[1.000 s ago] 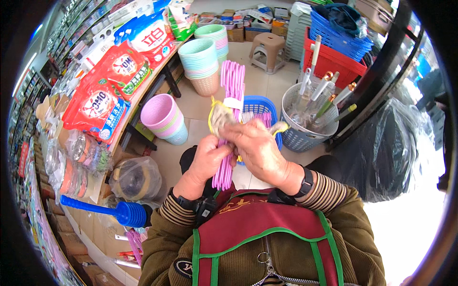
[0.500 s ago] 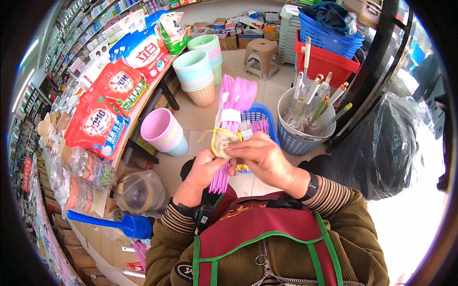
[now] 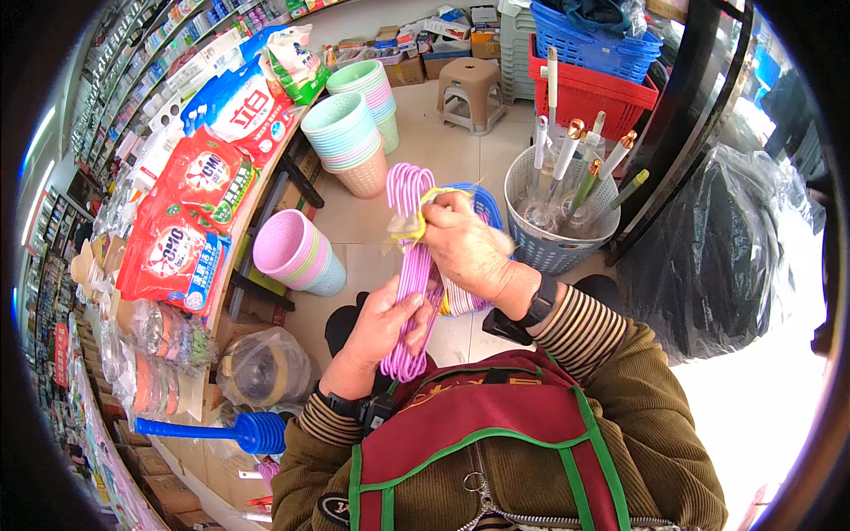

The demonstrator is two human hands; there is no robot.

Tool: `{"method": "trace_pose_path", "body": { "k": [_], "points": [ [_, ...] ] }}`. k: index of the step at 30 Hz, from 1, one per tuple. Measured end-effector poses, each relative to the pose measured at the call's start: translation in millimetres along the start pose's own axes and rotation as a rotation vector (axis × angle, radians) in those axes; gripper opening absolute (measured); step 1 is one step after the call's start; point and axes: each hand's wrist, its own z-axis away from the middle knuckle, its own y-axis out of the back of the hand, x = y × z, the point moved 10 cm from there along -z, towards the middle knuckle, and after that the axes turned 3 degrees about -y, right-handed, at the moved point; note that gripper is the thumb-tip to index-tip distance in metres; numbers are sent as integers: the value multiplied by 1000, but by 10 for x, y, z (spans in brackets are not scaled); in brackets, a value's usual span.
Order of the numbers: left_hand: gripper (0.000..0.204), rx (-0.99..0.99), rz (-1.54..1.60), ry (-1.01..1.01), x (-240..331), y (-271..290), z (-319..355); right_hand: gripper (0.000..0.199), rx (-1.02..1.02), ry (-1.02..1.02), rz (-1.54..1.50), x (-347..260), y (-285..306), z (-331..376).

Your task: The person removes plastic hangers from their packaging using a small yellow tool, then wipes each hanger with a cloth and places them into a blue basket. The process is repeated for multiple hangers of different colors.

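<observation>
A bundle of pink clothes hangers (image 3: 413, 276) stands upright before me, its curved hooks at the top. Lower down, my left hand (image 3: 382, 326) is wrapped round the bundle. My right hand (image 3: 464, 246) is closed on a pale cloth with a yellow edge (image 3: 409, 227), bunched against the hangers just below the hooks. Its fingertips are partly hidden by the cloth. Behind my right hand is a blue basket (image 3: 486, 207); white and yellow hangers (image 3: 460, 299) show below that hand.
Stacked pastel baskets (image 3: 343, 133) and a pink bin (image 3: 288, 250) stand left of the hangers. A grey basket of rods (image 3: 553, 241) is at the right, near a black plastic bag (image 3: 717, 257). Detergent bags (image 3: 190, 234) line the left shelf. A blue plunger (image 3: 257, 433) lies lower left.
My right hand has moved up with the cloth, to just under the hooks. My left hand has slid lower on the hangers. The whole view has shifted slightly.
</observation>
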Motion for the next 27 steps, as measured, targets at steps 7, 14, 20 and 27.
{"method": "trace_pose_path", "body": {
  "k": [7,14,20,27],
  "points": [
    [28,53,141,8,89,192,114,34,129,-75,-244,188,-91,461],
    [28,83,99,-17,128,308,189,36,384,-976,-1174,1179,-133,828],
    [24,64,-9,73,-110,185,161,36,426,-271,-594,392,839,27],
    [11,34,-227,42,-148,59,177,23,84,-273,-241,242,244,-271]
  ]
}}
